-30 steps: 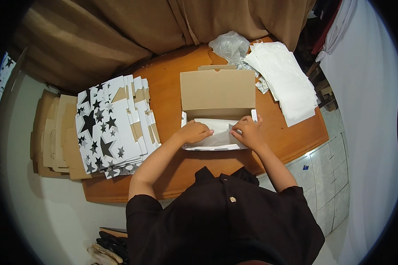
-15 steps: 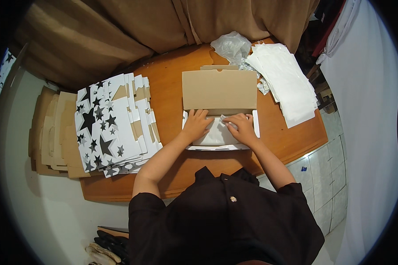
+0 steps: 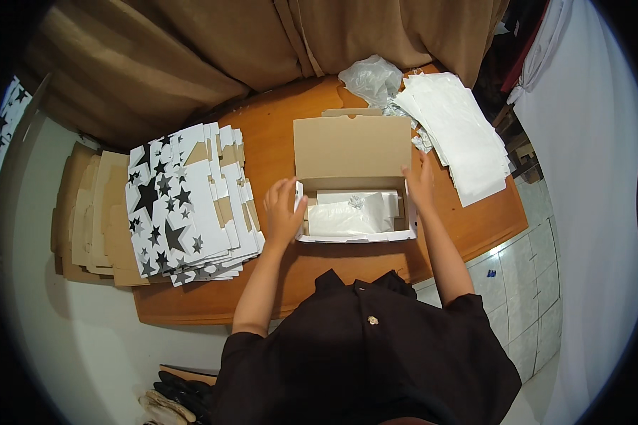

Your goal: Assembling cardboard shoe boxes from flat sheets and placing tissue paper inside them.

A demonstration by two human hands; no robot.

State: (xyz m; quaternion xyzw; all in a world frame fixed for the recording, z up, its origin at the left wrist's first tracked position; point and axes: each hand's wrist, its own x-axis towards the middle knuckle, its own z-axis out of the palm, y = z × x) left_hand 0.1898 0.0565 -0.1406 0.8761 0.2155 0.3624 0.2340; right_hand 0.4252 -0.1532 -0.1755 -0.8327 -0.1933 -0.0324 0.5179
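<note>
An opened cardboard box (image 3: 353,150), brown inside with its lid raised at the back, stands on the table in front of me. White tissue-like paper (image 3: 333,218) lies inside it, and a small crumpled silvery-white piece (image 3: 356,202) rests on top. At the box's left wall, my left hand (image 3: 283,212) is open, fingers apart, with its thumb beside the rim. My right hand (image 3: 422,188) is at the right wall near the lid's lower corner, fingers stretched out. Whether either hand touches the box is hard to see.
Flattened white star-printed boxes (image 3: 174,202) are stacked on the left, next to plain brown cardboard sheets (image 3: 113,219). White paper sheets (image 3: 461,134) lie at the back right beside a clear plastic bag (image 3: 371,80) and crumpled silvery bits (image 3: 422,140). A brown curtain (image 3: 213,49) hangs behind the wooden table (image 3: 262,117).
Both hands have come out of the box and moved apart to its two sides. The crumpled piece that was at my right fingers now lies on the paper inside.
</note>
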